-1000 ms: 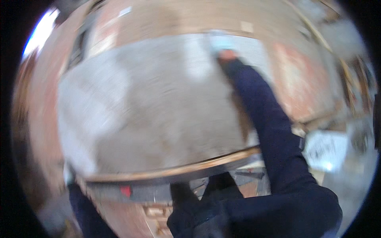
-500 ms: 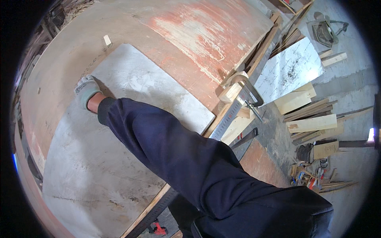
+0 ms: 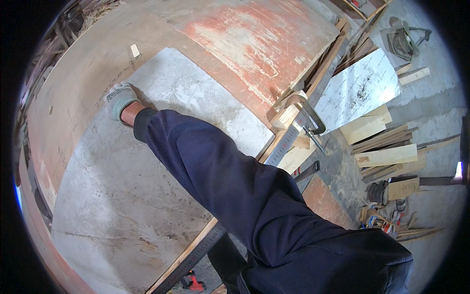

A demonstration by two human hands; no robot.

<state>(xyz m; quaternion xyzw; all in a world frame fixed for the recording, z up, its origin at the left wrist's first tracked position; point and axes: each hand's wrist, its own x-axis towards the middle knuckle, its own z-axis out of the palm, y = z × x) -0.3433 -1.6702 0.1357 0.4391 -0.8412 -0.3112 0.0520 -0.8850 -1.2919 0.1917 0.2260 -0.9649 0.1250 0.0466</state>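
One arm in a dark navy sleeve reaches from the lower right across a large pale grey sheet (image 3: 122, 196). At its end is my right hand (image 3: 122, 100), in a grey-white work glove, with its fingers curled on the sheet's far left edge. The fingertips are partly hidden. Under the sheet lies a wide worn board (image 3: 78, 98), brownish with a scraped red patch. The sheet's right corner lies near a long metal ruler (image 3: 285, 147) along the board's near edge. My left hand is out of sight.
A G-clamp (image 3: 313, 115) grips a wooden block (image 3: 284, 117) at the board's right edge. A small wood chip (image 3: 135, 50) lies on the board. Timber offcuts (image 3: 387, 154), a shiny panel (image 3: 362, 88) and a red-and-black tool (image 3: 196, 284) are on the floor.
The grey sheet has slid slightly to the right and away, its right corner now closer to the clamp. My right hand has moved along with it, staying at its edge.
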